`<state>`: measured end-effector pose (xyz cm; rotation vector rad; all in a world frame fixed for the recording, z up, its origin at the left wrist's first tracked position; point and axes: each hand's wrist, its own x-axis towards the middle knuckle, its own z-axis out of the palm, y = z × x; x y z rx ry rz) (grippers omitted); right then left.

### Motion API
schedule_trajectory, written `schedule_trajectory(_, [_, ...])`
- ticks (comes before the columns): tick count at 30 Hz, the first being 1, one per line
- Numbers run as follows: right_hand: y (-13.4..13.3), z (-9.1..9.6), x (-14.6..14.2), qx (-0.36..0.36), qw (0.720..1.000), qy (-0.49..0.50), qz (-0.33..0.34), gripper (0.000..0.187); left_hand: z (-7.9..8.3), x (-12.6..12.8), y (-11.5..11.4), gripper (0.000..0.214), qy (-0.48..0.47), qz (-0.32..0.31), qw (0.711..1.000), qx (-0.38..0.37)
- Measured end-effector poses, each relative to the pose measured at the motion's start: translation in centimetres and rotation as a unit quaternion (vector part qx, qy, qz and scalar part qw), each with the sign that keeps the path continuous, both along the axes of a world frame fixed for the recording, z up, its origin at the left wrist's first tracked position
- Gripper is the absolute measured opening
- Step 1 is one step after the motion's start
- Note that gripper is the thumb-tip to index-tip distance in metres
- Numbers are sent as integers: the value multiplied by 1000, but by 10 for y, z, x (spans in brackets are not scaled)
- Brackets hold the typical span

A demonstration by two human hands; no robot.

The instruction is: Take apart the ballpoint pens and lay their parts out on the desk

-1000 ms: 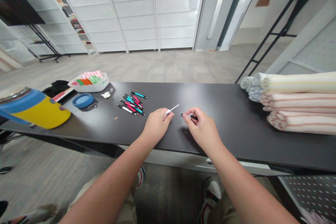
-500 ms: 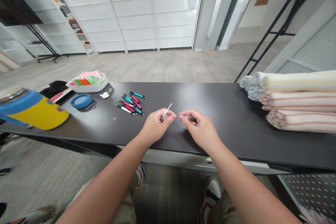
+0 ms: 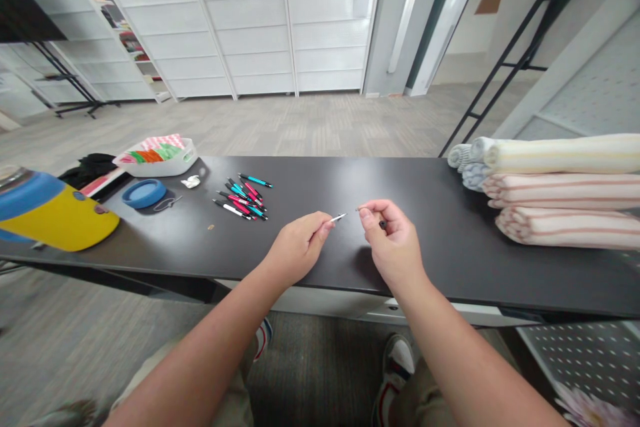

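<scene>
My left hand (image 3: 296, 250) is closed round a white pen (image 3: 339, 217), whose thin tip sticks out toward the right. Most of its barrel is hidden inside my fingers. Facing it across a small gap, my right hand (image 3: 395, 240) pinches a tiny thin piece (image 3: 359, 209) between thumb and forefinger, too small to make out clearly, perhaps a spring. A small black pen part (image 3: 383, 224) is tucked among the curled fingers of the same hand. To the left, a loose pile of pens (image 3: 245, 197) in blue, red and white lies on the dark table (image 3: 320, 177).
Rolled striped cloths (image 3: 565, 190) are stacked at the right. At the left stand a yellow and blue flask (image 3: 65, 213), a blue lid (image 3: 144, 193), a crumpled white tissue (image 3: 191, 181) and a white basket (image 3: 175, 165) holding colourful packets.
My hands have moved slightly apart, the right one to the right. The pen in my left hand has turned from pointing upward to pointing right. The view has shifted a little.
</scene>
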<state>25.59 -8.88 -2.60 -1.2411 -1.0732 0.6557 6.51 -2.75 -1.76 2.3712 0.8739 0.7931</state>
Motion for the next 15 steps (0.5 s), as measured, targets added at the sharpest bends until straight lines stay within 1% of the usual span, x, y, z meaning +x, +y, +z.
schedule_trajectory(4, [-4, 3, -3, -11, 998, -60, -21, 27, 0, 0, -1, 32, 9, -3, 1000, 12])
schedule_trajectory(11, [-3, 2, -5, -13, 994, -104, -20, 24, 0, 1, 0, 32, 25, -4, 999, 21])
schedule_trajectory(15, [-3, 2, -7, -26, 989, -145, -4, 25, -1, 2, 1, 34, 33, -9, 999, 31])
